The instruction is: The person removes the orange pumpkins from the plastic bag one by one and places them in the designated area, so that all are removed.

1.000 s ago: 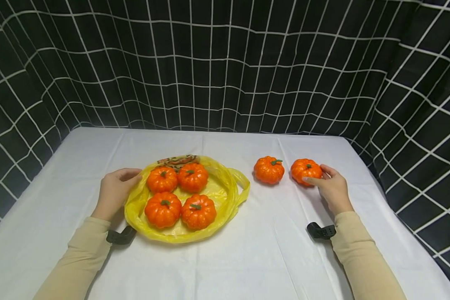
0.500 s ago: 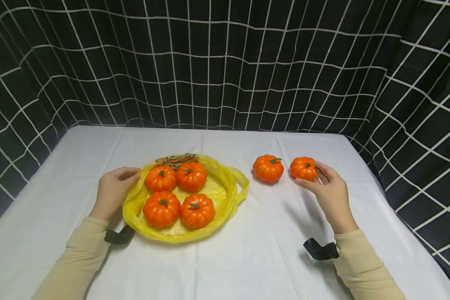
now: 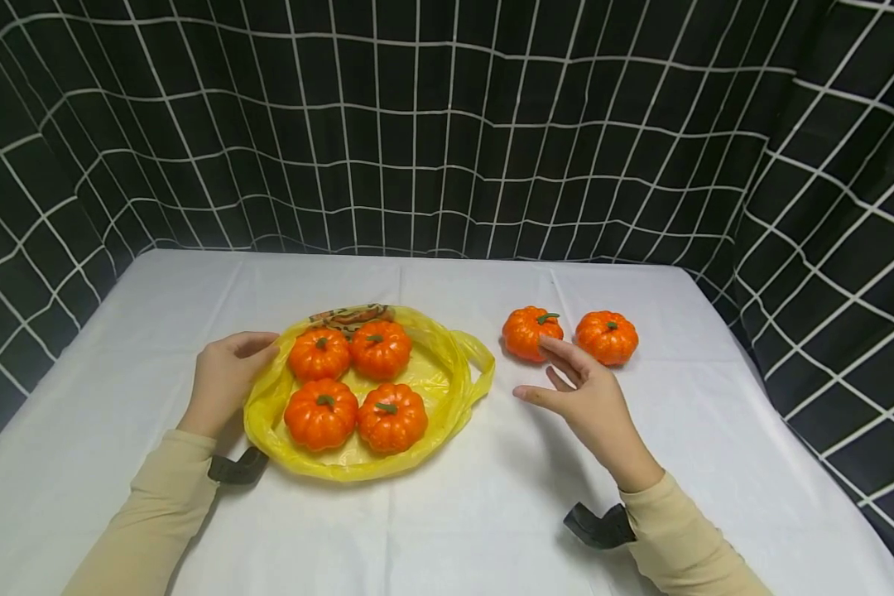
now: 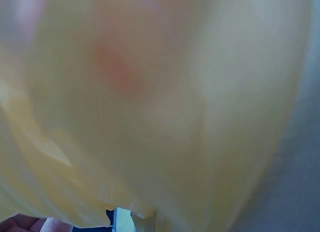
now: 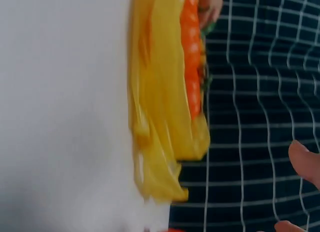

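Note:
My left hand (image 3: 227,379) pinches the left rim of a yellow plastic bag (image 3: 443,406), which lies spread wide on the white cloth. Inside it several orange toy pumpkins (image 3: 322,415) with green stems sit together. My right hand (image 3: 592,406) hovers over the cloth to the right of the bag, fingers apart and holding nothing. Behind its fingertips, partly covered by them, is a loose pumpkin (image 3: 525,329); whether they touch cannot be told. Another loose pumpkin (image 3: 607,338) stands to the right of that one. Blurred yellow bag plastic (image 4: 165,117) fills the left wrist view.
A white cloth (image 3: 447,538) covers the table. Black curtains (image 3: 417,124) with a white grid stand behind it and on both sides. The bag's handle loop (image 3: 483,364) sticks out toward the loose pumpkins. Black bands (image 3: 603,526) sit on the wrists.
My right hand has come off the right-hand loose pumpkin and moved left and nearer, in front of the other loose one. The left hand and the bag stay in place.

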